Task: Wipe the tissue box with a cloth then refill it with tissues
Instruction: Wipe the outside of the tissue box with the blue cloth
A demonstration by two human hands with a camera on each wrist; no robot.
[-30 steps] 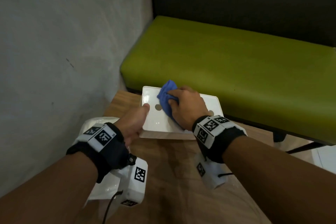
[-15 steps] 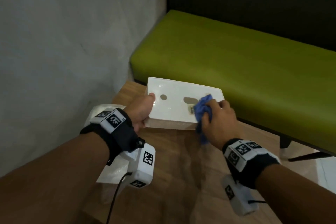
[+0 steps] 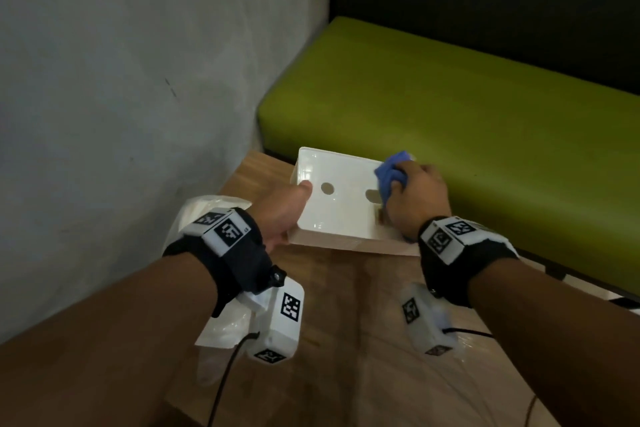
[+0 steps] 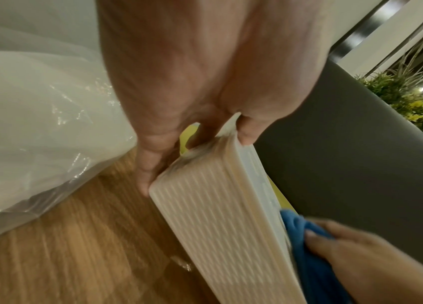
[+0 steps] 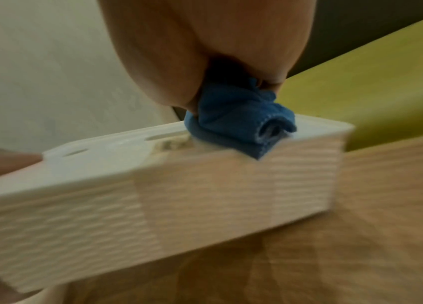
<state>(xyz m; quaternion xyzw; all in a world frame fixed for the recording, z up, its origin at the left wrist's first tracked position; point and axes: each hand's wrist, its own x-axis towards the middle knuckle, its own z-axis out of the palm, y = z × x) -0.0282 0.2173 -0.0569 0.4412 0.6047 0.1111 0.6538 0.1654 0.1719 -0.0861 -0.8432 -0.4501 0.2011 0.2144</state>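
Note:
A white tissue box (image 3: 341, 204) with ribbed sides (image 5: 153, 205) lies on the wooden table, its flat face with holes turned up. My left hand (image 3: 284, 211) grips its left end, thumb on top and fingers round the end (image 4: 153, 164). My right hand (image 3: 414, 198) holds a bunched blue cloth (image 3: 393, 172) and presses it on the box's right far corner (image 5: 239, 127). The cloth (image 4: 306, 246) also shows beside the box in the left wrist view.
A clear plastic pack of white tissues (image 3: 221, 319) lies on the table (image 3: 346, 340) under my left wrist, filling the left of the left wrist view (image 4: 36, 133). A green bench (image 3: 450, 107) runs behind the table. A grey wall (image 3: 121, 80) stands close on the left.
My right hand swept the cloth from the box's left part to its near right edge, then up to the far right corner. The left hand kept its hold on the box.

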